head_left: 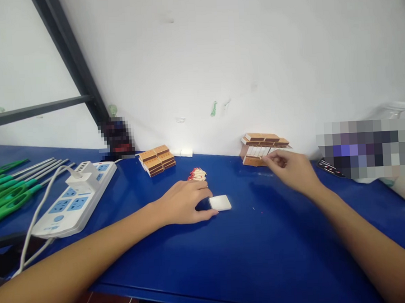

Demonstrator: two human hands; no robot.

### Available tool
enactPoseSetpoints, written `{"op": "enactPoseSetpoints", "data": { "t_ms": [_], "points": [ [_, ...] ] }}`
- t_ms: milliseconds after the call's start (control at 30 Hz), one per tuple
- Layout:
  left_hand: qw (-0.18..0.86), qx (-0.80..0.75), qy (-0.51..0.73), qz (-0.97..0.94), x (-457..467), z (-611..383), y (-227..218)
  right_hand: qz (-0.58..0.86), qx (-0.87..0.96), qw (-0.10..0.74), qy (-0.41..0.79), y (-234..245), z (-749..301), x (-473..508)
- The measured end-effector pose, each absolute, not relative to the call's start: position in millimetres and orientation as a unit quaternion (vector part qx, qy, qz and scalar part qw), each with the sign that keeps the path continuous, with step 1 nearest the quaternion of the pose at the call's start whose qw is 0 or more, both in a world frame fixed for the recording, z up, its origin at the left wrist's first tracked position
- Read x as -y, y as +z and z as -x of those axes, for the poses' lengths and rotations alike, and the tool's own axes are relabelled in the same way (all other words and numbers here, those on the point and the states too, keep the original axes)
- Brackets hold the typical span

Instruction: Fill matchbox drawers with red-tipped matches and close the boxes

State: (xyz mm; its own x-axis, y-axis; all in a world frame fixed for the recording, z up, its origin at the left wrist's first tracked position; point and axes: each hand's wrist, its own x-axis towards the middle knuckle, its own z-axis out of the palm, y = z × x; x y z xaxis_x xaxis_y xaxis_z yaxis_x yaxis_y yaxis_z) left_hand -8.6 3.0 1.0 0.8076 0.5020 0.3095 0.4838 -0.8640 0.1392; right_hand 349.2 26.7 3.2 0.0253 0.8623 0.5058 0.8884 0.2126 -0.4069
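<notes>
My left hand [185,202] rests on the blue table [248,248], its thumb and fingers pinching the edge of a small white inner matchbox tray [220,202]. Just behind that hand lies a small pile of red-tipped matches [197,174]. My right hand [290,169] reaches to the stack of brown matchboxes [261,148] by the wall, fingers curled and touching the front of a box there; I cannot make out whether anything is held. A second stack of brown matchboxes [157,160] sits further left by the wall.
A white power strip [72,199] with a plugged-in charger and cable lies at the left. Green-handled tools [10,188] lie at the far left. A dark metal frame [72,63] leans against the white wall. Blurred objects sit at the right.
</notes>
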Motion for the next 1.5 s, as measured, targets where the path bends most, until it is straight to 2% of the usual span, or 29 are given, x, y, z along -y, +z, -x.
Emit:
{"op": "enactPoseSetpoints", "data": {
  "t_ms": [300,433,633,767,867,1000,1167,1500],
  "points": [
    [0.033,-0.218,0.194,-0.956,5,6,4,0.544,0.790,0.248,0.137,6,-238,-10],
    [0.027,-0.212,0.203,-0.956,5,6,3,0.564,0.793,0.186,0.138,9,-208,-20],
    [0.013,-0.197,0.208,-0.958,7,6,2,0.580,0.778,0.151,0.188,8,-189,-36],
    [0.001,-0.179,0.208,-0.962,7,6,2,0.575,0.781,0.147,0.194,8,-196,-36],
    [-0.012,-0.163,0.207,-0.965,11,4,1,0.576,0.784,0.175,0.151,13,-199,-32],
    [-0.032,-0.128,0.209,-0.969,26,-3,-4,0.499,0.829,0.213,0.134,17,-187,-25],
    [-0.037,-0.076,0.209,-0.974,42,-10,-8,0.448,0.871,0.170,0.105,10,-170,-18],
    [-0.035,-0.083,0.210,-0.973,36,-8,-10,0.409,0.891,0.156,0.121,0,-184,-25]
  ]
}}
